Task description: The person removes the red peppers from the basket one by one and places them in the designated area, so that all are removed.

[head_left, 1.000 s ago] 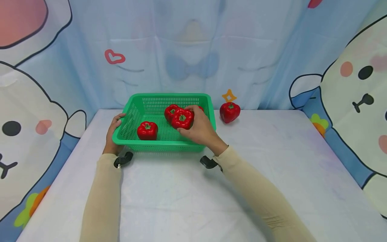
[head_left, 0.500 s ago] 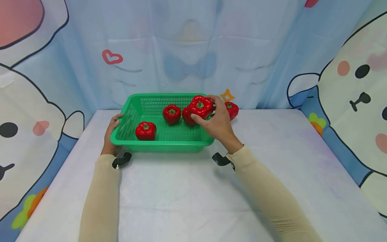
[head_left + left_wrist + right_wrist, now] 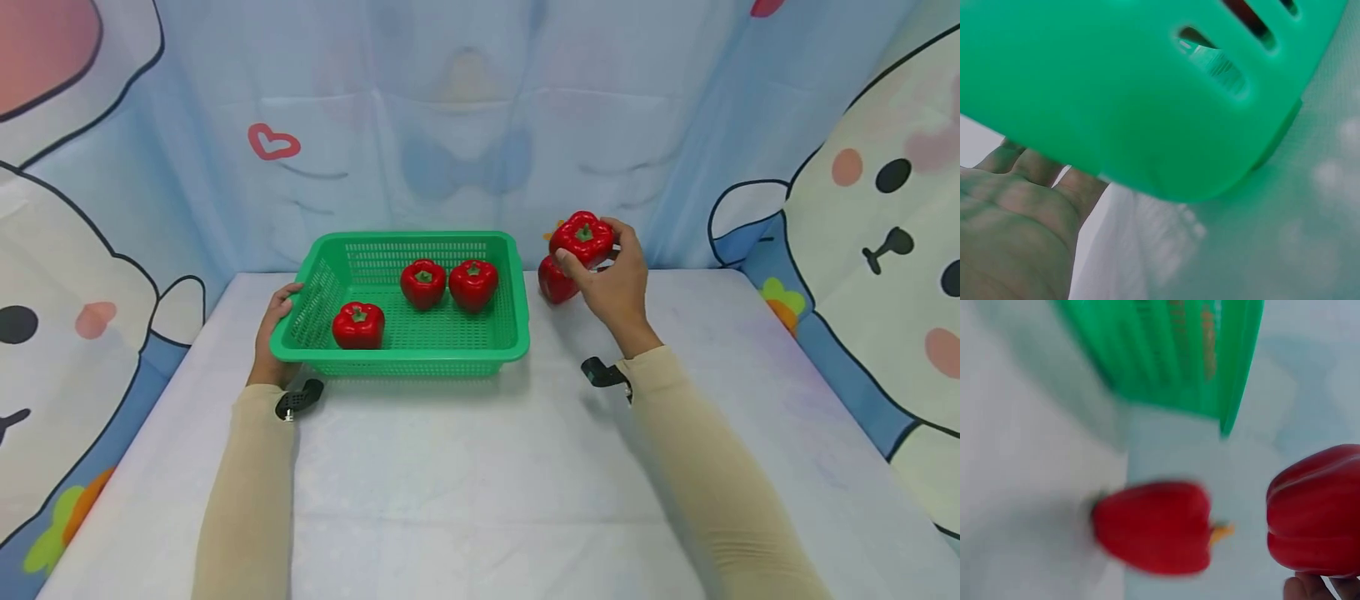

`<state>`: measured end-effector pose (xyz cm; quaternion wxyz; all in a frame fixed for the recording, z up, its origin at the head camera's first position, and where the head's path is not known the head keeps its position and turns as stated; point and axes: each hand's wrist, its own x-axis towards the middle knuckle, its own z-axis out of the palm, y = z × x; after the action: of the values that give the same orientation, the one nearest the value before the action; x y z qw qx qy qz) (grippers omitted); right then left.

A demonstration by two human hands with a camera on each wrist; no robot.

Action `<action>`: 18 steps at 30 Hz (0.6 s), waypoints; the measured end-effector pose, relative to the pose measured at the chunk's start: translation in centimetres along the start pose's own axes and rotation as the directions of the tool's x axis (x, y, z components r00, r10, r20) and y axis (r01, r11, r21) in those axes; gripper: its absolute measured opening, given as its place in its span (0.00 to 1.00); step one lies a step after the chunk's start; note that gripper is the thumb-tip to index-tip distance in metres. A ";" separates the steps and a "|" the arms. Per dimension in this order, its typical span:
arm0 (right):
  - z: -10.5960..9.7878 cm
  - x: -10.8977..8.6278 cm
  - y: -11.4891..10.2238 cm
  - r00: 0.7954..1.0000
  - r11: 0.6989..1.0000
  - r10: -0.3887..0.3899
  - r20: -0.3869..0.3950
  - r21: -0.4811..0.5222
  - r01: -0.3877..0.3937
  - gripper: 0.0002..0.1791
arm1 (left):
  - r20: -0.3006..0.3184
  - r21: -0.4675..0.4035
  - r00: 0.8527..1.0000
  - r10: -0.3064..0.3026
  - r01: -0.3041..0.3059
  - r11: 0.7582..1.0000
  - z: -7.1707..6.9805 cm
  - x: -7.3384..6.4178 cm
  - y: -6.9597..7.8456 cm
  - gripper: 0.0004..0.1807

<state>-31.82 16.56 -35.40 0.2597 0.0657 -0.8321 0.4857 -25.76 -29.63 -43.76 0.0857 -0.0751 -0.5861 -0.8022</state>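
A red bell pepper [image 3: 583, 239] is pinched between the thumb and fingers of my right hand [image 3: 622, 292], raised at the right of the green basket [image 3: 405, 355]. Behind and below it, another red bell pepper [image 3: 555, 282] stands on the table, partly hidden in the head view. The right wrist view shows the held pepper [image 3: 1319, 512] apart from the standing pepper [image 3: 1154, 528]. My left hand [image 3: 270, 337] grips the basket's left rim. Inside the basket are a front-left pepper [image 3: 358, 326], a middle pepper [image 3: 423, 284] and a right-hand pepper [image 3: 473, 286].
A white cloth covers the table [image 3: 450, 483]. A blue curtain [image 3: 465, 108] with cartoon figures hangs right behind the table's back edge. The slotted basket wall [image 3: 1147, 112] fills much of the left wrist view.
My right hand has carried its pepper from over the basket rightward, past the rim, to over the pepper on the table. My left hand has stayed at the basket's left rim.
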 end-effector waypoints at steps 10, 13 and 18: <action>-1.9 2.1 6.5 0.958 0.953 0.265 -0.110 -0.118 -0.277 0.48 | -0.009 0.006 1.000 -0.002 0.002 1.000 -0.2 0.0 0.1 0.13; -2.0 2.3 8.2 0.928 0.913 0.364 -0.077 -0.166 -0.372 0.49 | -0.009 0.014 1.000 -0.008 0.009 1.000 -0.2 -0.1 0.1 0.13; -1.9 2.6 9.6 0.887 0.864 0.462 -0.018 -0.218 -0.454 0.51 | -0.004 0.013 1.000 -0.009 0.009 1.000 -0.1 0.0 -0.1 0.13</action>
<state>-36.82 23.51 -40.87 0.1280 -0.1539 -0.8761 0.4386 -25.79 -29.66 -43.84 0.0836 -0.0703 -0.5916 -0.7988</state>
